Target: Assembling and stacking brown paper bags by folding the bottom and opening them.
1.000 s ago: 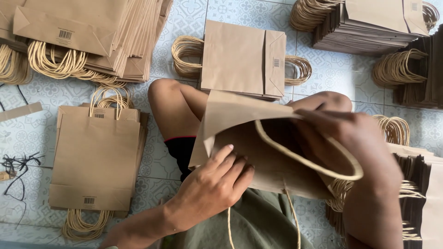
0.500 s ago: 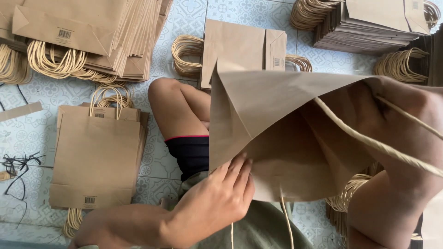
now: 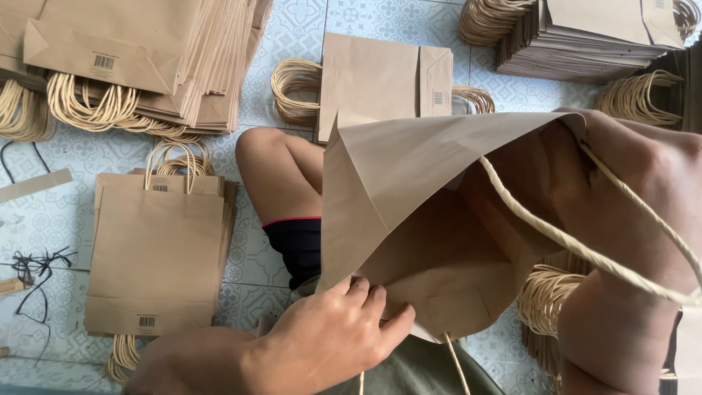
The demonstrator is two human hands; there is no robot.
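I hold an open brown paper bag (image 3: 409, 183) with a cream rope handle (image 3: 578, 245) close under the camera, its mouth facing me. My right hand (image 3: 629, 190) grips the bag's upper right rim at the handle, with the fingers reaching inside. My left hand (image 3: 329, 336) pinches the bag's lower left edge, thumb inside the mouth. My bent knee (image 3: 274, 172) shows behind the bag on the tiled floor.
Flat brown bags with rope handles lie in stacks all around: a small pile (image 3: 157, 249) at left, a big fanned stack (image 3: 139, 58) top left, one stack (image 3: 384, 80) ahead, more (image 3: 585, 36) top right. Black cord (image 3: 33, 281) lies at the far left.
The bag has come up closer to the camera and opened wider. My right hand has gone deeper along its rim; my left hand stays on the lower edge.
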